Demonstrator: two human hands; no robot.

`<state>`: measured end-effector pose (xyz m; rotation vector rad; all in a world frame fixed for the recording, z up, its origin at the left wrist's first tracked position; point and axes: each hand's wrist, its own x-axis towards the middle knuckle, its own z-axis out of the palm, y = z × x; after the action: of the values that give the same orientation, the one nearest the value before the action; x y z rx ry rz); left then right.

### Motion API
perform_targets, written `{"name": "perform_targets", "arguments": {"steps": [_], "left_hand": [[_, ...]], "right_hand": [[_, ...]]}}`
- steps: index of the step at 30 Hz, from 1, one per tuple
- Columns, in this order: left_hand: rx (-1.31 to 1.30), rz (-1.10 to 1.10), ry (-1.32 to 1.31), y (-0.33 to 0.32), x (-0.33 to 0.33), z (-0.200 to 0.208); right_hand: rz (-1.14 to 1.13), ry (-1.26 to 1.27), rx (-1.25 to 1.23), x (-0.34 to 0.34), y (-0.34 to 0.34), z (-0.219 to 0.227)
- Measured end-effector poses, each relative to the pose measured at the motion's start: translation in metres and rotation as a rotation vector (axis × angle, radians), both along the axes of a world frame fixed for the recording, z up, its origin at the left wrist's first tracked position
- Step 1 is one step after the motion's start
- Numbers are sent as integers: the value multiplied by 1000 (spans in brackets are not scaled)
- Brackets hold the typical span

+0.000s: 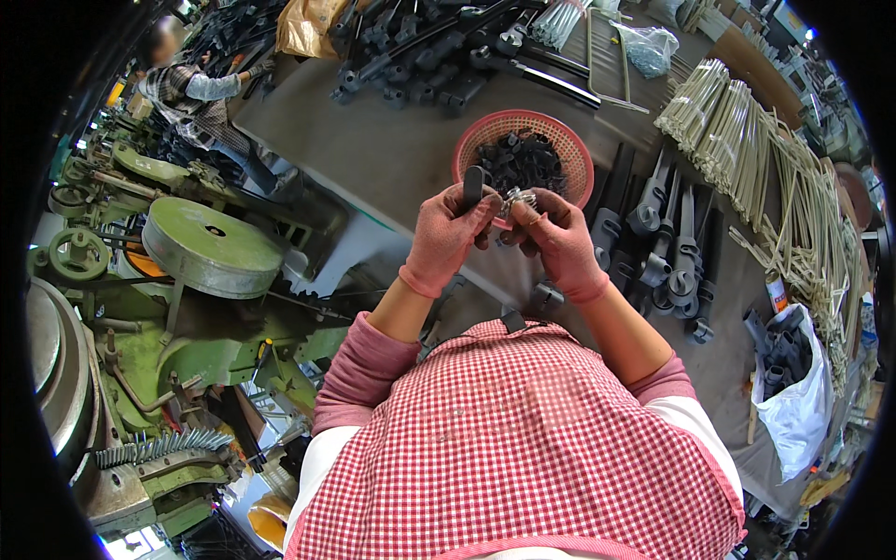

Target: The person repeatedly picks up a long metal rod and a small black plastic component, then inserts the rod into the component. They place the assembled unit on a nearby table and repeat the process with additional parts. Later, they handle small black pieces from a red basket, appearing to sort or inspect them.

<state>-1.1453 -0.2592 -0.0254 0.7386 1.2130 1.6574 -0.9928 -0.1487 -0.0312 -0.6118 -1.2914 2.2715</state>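
Both my hands wear pink gloves with darkened fingertips and meet in front of my chest. My left hand is closed around a black elongated piece with a rounded end; its lower part is hidden in my fingers. Between the fingertips of my right hand is a small shiny metal piece, coil-like; its exact kind is too small to make out. The fingertips of both hands nearly touch at this metal. Just beyond them stands a red plastic basket holding many small black parts.
Long black and grey tubular parts lie right of the basket. Bundled thin rods line the far right, near a white bag of dark parts. More black parts pile up at the back. Green machinery stands left; a person works beyond.
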Motion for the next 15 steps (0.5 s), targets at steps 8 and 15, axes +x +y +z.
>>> {"name": "perform_targets", "arguments": {"steps": [8,15], "left_hand": [[-127,59,82,6,13,7],[-28,-29,139,10,23,0]], "right_hand": [[32,107,-178,5,8,-7],[-76,63,68,3,3,-5]]}}
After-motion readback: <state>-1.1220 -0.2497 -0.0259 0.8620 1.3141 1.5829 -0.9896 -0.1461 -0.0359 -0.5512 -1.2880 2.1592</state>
